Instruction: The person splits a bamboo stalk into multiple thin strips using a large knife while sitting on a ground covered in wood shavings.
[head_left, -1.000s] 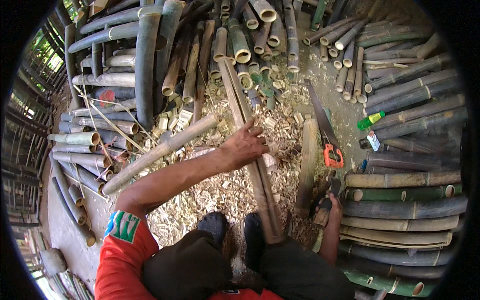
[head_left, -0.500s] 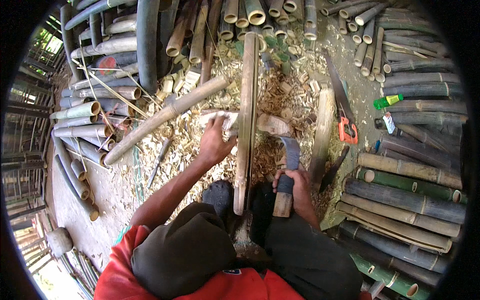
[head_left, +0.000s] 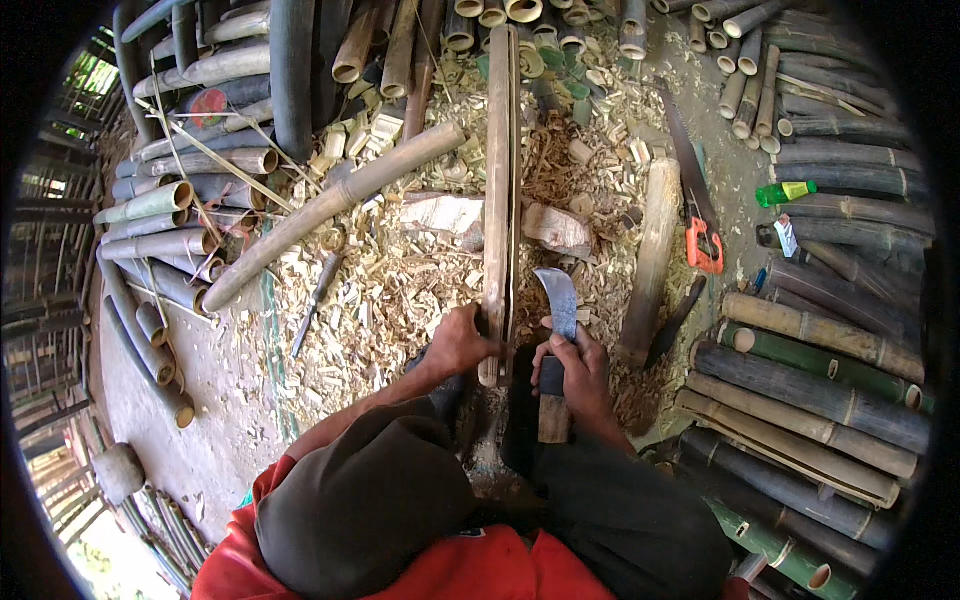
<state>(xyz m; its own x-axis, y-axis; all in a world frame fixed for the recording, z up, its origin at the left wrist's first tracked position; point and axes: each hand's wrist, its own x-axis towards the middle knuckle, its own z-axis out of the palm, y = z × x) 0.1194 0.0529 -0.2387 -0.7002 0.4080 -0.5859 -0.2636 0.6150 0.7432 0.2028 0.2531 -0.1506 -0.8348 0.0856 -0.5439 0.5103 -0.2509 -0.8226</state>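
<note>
My left hand [head_left: 462, 341] grips the near end of a long split bamboo strip [head_left: 499, 180] that runs straight away from me over the shavings. My right hand [head_left: 572, 366] holds the wooden handle of a curved billhook knife [head_left: 558, 300], its blade pointing up just right of the strip. Both hands sit above my knees at the picture's middle.
Bamboo shavings and offcuts [head_left: 400, 280] cover the ground. A long bamboo pole [head_left: 330, 205] lies diagonally at left, a wooden log [head_left: 650, 255] at right, beside an orange-handled saw [head_left: 695, 215]. Stacked bamboo poles [head_left: 820, 390] line both sides. A chisel [head_left: 315, 305] lies at left; a green bottle [head_left: 785, 192] lies at right.
My left hand slid down the strip to its near end. My right hand picked up the billhook and raised it beside the strip, which now points straight away.
</note>
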